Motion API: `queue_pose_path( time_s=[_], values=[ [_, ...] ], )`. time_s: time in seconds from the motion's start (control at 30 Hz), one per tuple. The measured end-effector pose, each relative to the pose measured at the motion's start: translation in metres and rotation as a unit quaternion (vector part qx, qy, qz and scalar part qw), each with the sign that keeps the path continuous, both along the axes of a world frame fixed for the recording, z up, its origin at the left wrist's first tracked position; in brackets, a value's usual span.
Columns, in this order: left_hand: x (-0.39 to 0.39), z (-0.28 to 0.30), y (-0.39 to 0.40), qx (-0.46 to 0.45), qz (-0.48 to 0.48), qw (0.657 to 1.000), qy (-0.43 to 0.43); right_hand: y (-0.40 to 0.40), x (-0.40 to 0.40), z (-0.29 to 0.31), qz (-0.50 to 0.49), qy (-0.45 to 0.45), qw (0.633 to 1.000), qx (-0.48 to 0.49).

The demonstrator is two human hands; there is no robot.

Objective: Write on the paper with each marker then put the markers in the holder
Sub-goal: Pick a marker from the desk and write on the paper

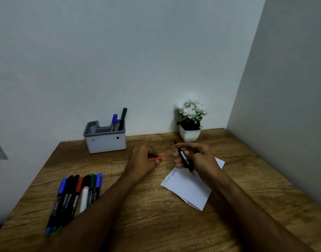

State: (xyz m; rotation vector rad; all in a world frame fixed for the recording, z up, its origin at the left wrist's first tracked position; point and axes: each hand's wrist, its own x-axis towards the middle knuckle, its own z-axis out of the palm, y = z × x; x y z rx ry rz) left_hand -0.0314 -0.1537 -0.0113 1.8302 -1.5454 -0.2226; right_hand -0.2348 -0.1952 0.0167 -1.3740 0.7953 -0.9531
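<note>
Seven markers: a row of capped black-barrelled markers (74, 197) lies on the wooden tabletop (147, 211) at 8 o'clock.
Holder: the grey plastic holder (105, 140) at 11 o'clock holds a blue-capped marker (114, 122) and a green-capped marker (123, 118).
Left hand (143, 160): curled, pinching a red cap (155, 158).
Right hand (196, 157): grips an uncapped black marker (185, 159), tilted.
Paper: the folded white paper (188, 188) lies under the right hand, at 4 o'clock.
Plant: a white-flowered pot plant (190, 120) at 1 o'clock.
</note>
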Motion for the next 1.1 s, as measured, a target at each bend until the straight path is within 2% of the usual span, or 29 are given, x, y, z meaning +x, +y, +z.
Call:
queue_pose_path(
  time_s=[0.13, 0.27, 0.37, 0.47, 0.67, 0.93, 1.1],
  values=[
    [0.001, -0.002, 0.0, -0.01, 0.015, 1.0, -0.002, -0.009, -0.012, -0.007, 0.003, -0.053, 0.999, 0.006],
    [-0.005, 0.001, 0.007, -0.04, 0.046, 0.998, 0.0, -0.011, -0.017, -0.004, -0.04, -0.075, 0.996, 0.007],
    [-0.015, 0.007, 0.016, -0.085, 0.041, 0.996, 0.0, -0.012, -0.02, -0.003, -0.066, -0.036, 0.997, -0.033],
    [-0.027, 0.009, 0.028, -0.106, -0.025, 0.994, -0.004, -0.012, -0.023, -0.005, -0.079, -0.011, 0.995, -0.058],
    [-0.037, -0.001, 0.041, -0.046, -0.102, 0.993, -0.045, -0.008, -0.021, -0.01, -0.048, 0.045, 0.993, -0.098],
    [-0.038, -0.002, 0.046, -0.033, -0.123, 0.989, -0.074, -0.014, -0.017, -0.018, -0.017, 0.174, 0.971, -0.164],
    [-0.036, -0.003, 0.046, -0.037, -0.147, 0.984, -0.089, -0.014, -0.015, -0.024, -0.025, 0.21, 0.953, -0.217]
  ],
)
